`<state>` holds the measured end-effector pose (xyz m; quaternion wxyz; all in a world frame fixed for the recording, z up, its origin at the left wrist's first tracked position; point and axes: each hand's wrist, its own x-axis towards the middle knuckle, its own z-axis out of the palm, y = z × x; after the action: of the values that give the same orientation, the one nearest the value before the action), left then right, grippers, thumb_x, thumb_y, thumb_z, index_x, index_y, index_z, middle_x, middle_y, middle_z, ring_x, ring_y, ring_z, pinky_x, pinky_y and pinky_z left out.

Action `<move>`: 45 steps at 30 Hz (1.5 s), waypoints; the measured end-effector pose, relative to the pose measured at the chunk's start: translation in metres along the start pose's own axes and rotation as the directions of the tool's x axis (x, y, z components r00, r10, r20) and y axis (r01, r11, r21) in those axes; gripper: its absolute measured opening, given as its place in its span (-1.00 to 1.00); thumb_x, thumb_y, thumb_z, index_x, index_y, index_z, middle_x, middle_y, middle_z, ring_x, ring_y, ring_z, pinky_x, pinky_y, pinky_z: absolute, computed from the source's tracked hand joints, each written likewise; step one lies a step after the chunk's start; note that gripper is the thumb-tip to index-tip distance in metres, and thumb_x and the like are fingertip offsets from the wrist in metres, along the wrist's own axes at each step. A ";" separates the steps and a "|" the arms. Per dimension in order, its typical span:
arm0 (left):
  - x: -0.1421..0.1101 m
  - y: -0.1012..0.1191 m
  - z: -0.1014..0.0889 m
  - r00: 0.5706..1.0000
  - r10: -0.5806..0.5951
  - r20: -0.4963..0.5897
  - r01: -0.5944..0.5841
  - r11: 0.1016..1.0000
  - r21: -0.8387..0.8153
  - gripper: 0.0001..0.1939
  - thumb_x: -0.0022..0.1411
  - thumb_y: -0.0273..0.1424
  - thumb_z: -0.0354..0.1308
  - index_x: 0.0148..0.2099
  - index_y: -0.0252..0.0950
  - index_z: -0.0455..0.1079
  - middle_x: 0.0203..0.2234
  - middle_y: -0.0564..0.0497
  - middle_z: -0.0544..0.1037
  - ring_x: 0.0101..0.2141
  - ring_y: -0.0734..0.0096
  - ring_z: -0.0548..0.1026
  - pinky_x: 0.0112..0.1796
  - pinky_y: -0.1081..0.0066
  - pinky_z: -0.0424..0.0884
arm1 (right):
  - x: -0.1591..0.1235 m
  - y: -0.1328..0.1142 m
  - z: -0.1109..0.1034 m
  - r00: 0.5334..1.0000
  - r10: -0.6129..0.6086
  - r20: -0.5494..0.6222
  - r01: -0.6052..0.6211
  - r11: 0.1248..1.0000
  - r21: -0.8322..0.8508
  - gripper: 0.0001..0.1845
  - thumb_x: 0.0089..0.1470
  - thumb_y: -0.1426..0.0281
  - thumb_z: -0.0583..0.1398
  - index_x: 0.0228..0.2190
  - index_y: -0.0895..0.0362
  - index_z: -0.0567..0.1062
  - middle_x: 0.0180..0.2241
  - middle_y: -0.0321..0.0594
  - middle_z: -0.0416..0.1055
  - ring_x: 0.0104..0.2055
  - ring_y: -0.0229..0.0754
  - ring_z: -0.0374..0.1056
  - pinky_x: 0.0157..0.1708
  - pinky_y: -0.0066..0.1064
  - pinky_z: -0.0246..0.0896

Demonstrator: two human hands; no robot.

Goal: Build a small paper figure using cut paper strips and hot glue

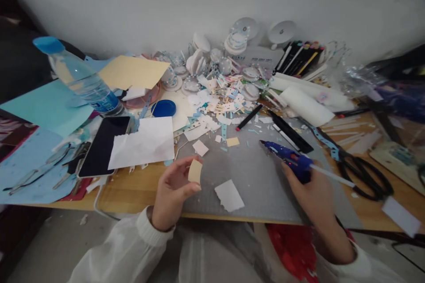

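Observation:
Between the thumb and fingers of my left hand is a small cream piece of paper, slightly bent and held upright above the table's front. My right hand is wrapped round a blue hot glue gun. Its dark nozzle points left and a whitish glue stick sticks out of its back. Below and between the hands, a torn white paper piece lies on the grey mat. A pale pinkish paper piece and a small yellow paper piece lie farther back.
Paper scraps and white round ornaments crowd the back. On the left are a water bottle, a phone and a white sheet. Scissors, a black marker and paper rolls are on the right.

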<state>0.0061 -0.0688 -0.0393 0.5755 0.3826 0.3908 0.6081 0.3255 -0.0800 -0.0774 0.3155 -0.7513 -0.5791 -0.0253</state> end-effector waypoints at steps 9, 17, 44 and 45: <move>-0.016 0.012 -0.006 0.998 0.056 -0.040 -0.053 0.995 0.090 -0.54 -0.18 -0.25 0.49 -0.16 -0.19 0.58 -0.26 -0.07 0.63 -0.21 0.17 0.55 -0.22 0.34 0.45 | -0.023 0.001 -0.017 0.983 -0.121 -0.139 0.107 0.989 -0.104 -0.49 0.04 0.05 0.21 -0.17 0.23 0.44 -0.28 0.03 0.40 -0.15 0.16 0.33 -0.14 0.03 0.25; -0.015 0.012 -0.018 0.997 0.056 -0.049 -0.052 0.996 0.074 -0.51 -0.14 -0.11 0.44 -0.14 -0.21 0.57 -0.24 -0.10 0.63 -0.24 0.19 0.54 -0.22 0.32 0.44 | -0.086 -0.042 -0.042 0.822 -0.553 0.138 0.532 0.831 0.164 -0.67 0.12 0.41 0.13 -0.05 0.09 0.45 -0.12 -0.09 0.50 -0.08 -0.01 0.41 -0.11 -0.12 0.34; 0.045 -0.003 0.012 0.637 -0.024 0.770 -0.761 0.140 0.634 -0.57 0.21 -0.13 0.22 0.03 -0.27 0.42 -0.20 -0.07 0.56 -0.20 0.21 0.47 -0.16 0.20 0.37 | -0.064 -0.099 0.013 0.798 -0.561 0.219 0.495 0.818 0.292 -0.64 0.15 0.45 0.12 0.00 0.19 0.44 0.04 -0.17 0.45 0.13 -0.02 0.25 0.16 -0.06 0.01; 0.046 -0.005 0.012 0.637 -0.046 0.770 -0.761 0.123 0.637 -0.58 0.22 -0.14 0.21 0.02 -0.29 0.42 -0.20 -0.08 0.56 -0.20 0.20 0.47 -0.16 0.19 0.36 | -0.063 -0.101 0.013 0.801 -0.555 0.224 0.489 0.823 0.290 -0.65 0.16 0.45 0.12 -0.01 0.18 0.45 0.03 -0.20 0.47 0.11 -0.03 0.27 0.16 -0.08 0.01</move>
<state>0.0167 -0.0223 -0.0381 0.1223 0.9123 0.3376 0.1971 0.2114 -0.1146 -0.0682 0.2852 -0.5172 -0.8042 0.0657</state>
